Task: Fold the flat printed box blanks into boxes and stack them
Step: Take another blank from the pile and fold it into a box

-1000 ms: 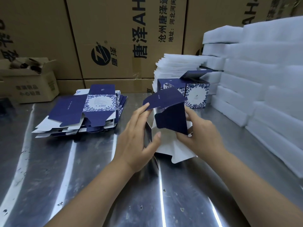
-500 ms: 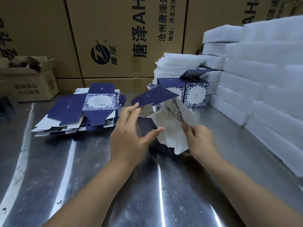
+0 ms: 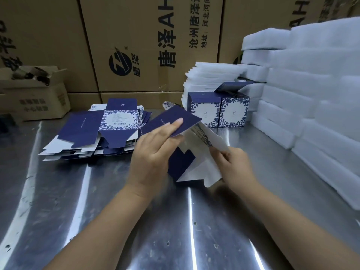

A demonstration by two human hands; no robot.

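A half-folded box blank [image 3: 196,162], navy outside and white inside, is held above the steel table at the centre. My left hand [image 3: 153,152] presses flat against its navy panel, fingers stretched over the upper flap. My right hand [image 3: 231,164] pinches the white right-hand panel at its edge. A pile of flat printed blanks [image 3: 97,131] lies to the left. Two folded boxes [image 3: 218,110] with blue floral print stand side by side behind the held blank; the right one has its lid flap up.
Stacked white foam blocks [image 3: 311,90] line the right side, with a stack of thin foam sheets [image 3: 212,75] behind the folded boxes. Large brown cartons [image 3: 136,45] wall the back. A small open carton [image 3: 33,94] sits at the far left. The steel table [image 3: 175,230] reflects light.
The blank has opened out: the navy flap swung up and left, the white inside now faces me. My left hand flattened onto the panel and my right hand shifted to the right edge.
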